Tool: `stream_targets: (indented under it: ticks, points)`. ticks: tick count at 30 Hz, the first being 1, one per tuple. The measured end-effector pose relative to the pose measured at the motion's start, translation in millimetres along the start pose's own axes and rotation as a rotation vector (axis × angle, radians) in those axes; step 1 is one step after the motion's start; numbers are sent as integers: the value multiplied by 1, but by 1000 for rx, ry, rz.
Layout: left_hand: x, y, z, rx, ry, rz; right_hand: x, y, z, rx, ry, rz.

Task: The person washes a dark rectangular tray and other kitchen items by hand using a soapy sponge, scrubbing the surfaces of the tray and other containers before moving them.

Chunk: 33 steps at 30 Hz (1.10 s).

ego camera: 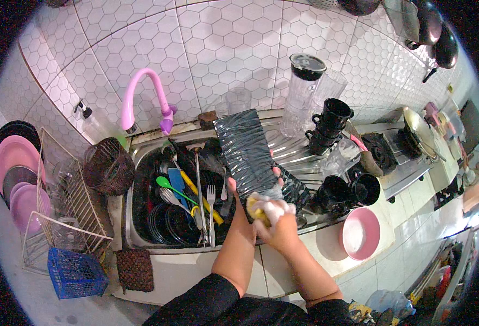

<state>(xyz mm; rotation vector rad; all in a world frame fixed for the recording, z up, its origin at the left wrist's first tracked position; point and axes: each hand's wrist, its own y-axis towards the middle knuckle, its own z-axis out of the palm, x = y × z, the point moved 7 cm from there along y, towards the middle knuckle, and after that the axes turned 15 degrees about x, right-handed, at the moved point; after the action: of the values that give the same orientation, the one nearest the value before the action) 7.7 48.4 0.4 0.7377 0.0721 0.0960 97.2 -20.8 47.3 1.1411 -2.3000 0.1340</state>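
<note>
A black rectangular tray with a ribbed, shiny surface point(243, 146) is held tilted over the right rim of the sink. My left hand point(236, 194) grips it from below, with fingertips showing at its right edge. In my right hand point(278, 226) is a yellow sponge point(258, 208) covered in white foam, pressed to the tray's lower end. Left of the tray, the steel sink point(128, 220) holds forks point(211, 199), a green spoon point(162, 182), a yellow-handled utensil point(213, 213) and dark dishes point(164, 224). A pink faucet point(158, 83) arches above the sink.
On the drainboard point(282, 150) stand a lidded clear pitcher point(300, 98), stacked black cups point(331, 118) and clear glasses point(341, 157). A pink bowl point(373, 236) sits at the counter's front edge. Left are a brown woven basket point(109, 167), a wire rack point(68, 191) and a blue plastic basket point(76, 273).
</note>
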Motion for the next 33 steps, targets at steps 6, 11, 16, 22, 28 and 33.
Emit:
stream_targets:
  ticks: [6, 11, 16, 22, 28, 33]
  points:
    - [-1, 7, 8, 13, 40, 15, -14, -1, -19, -88, 41, 96]
    - [7, 4, 13, 21, -14, -35, 5, -3, 11, -15, 90, -134]
    - [5, 8, 19, 36, -8, -31, 2, -1, -6, -38, 49, -68]
    - [-6, 3, 8, -21, 61, 43, -25, -2, -32, -181, 75, 138]
    - [0, 2, 4, -7, 30, 8, -6, 0, -12, -125, 35, -8]
    - [0, 2, -1, 3, 44, -32, 7, 2, -14, -73, 16, 7]
